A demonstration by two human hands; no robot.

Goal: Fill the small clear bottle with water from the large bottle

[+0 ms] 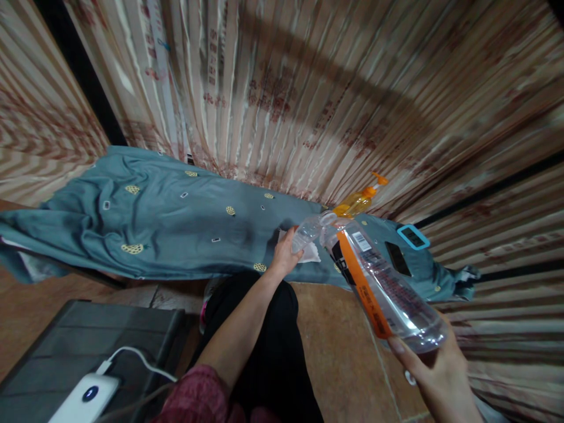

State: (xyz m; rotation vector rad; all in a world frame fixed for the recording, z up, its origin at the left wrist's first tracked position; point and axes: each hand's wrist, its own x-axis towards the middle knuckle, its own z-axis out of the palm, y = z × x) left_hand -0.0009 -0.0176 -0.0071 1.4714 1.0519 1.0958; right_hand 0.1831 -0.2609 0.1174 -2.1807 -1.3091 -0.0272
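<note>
From my end I have the large clear plastic bottle [388, 288] slanting between the hands, its base held in the right hand [447, 370], its neck by the small clear bottle [306, 232] gripped in the left hand [287, 254]; whether the necks touch, I can't tell. I expect thin, slick walls that dent if squeezed; its weight I can't judge. I'd hold it around the orange label [363, 285]. The left forearm reaches forward; the right thumb lies along the base.

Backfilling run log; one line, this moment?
left hand: small clear plastic bottle | right hand: large clear plastic bottle, orange label | bottles: end to end, contact unclear
</note>
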